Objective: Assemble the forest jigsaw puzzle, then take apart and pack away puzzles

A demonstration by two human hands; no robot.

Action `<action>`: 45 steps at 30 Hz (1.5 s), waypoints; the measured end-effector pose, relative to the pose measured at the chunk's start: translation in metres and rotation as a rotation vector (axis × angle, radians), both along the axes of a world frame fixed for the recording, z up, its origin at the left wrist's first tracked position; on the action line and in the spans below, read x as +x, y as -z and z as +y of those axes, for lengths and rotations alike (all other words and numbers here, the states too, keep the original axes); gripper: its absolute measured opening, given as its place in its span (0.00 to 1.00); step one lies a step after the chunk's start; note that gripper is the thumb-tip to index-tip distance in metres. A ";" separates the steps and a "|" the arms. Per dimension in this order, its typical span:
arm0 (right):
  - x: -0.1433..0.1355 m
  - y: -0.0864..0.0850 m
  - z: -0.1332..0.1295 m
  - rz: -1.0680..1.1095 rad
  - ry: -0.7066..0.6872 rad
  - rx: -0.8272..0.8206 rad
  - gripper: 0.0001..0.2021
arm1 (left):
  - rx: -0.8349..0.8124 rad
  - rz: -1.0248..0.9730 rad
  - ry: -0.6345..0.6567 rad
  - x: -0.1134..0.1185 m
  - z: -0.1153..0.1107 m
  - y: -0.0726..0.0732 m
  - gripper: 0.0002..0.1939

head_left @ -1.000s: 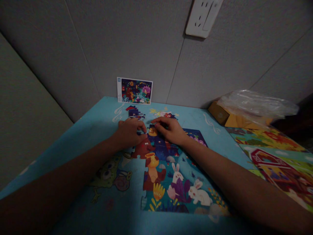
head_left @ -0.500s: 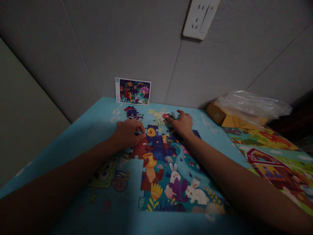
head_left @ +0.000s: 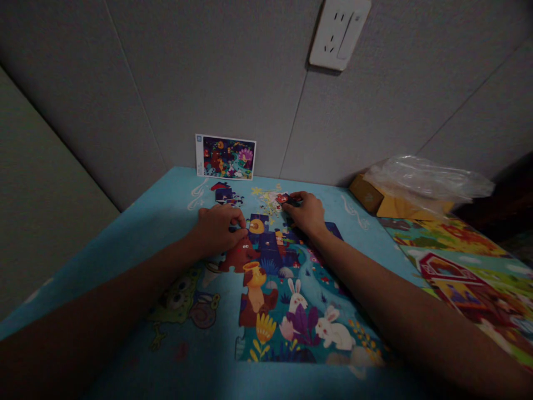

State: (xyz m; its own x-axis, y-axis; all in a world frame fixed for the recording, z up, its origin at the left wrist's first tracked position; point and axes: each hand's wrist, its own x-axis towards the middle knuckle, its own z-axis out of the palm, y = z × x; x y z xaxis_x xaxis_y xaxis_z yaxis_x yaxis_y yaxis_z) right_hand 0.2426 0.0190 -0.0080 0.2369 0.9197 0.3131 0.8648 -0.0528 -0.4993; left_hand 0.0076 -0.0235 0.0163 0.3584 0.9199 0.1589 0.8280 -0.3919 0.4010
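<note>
A partly joined jigsaw puzzle (head_left: 308,294) lies on the blue table, with white rabbits, a stream and a brown bear. My left hand (head_left: 219,226) rests at its upper left edge beside the bear piece (head_left: 239,256). Those fingers are curled together, and what they may hold is hidden. Beyond the puzzle's top edge, my right hand (head_left: 307,212) pinches a dark puzzle piece (head_left: 293,200) between thumb and fingers. A red-patterned piece (head_left: 282,198) shows right by the fingertips. Several loose dark pieces (head_left: 225,194) lie behind my left hand.
A picture card (head_left: 229,157) of the same scene leans against the wall. Over at the right are a yellow box (head_left: 400,204) with clear plastic wrap (head_left: 428,175) on it, and another colourful picture (head_left: 470,278). A wall socket (head_left: 339,36) is above.
My right hand's fingers have drawn together around the dark piece; its raised forefinger has come down. My left hand has barely moved.
</note>
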 end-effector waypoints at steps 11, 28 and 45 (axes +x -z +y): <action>0.002 0.004 0.003 0.087 -0.008 0.137 0.15 | -0.011 0.009 -0.005 0.001 0.000 -0.002 0.08; -0.010 -0.004 -0.007 0.608 -0.622 0.108 0.13 | 0.061 -0.282 0.015 0.001 -0.001 0.003 0.17; -0.025 -0.007 -0.024 0.600 -0.782 -0.043 0.13 | 0.132 -0.515 0.032 0.000 0.000 0.003 0.12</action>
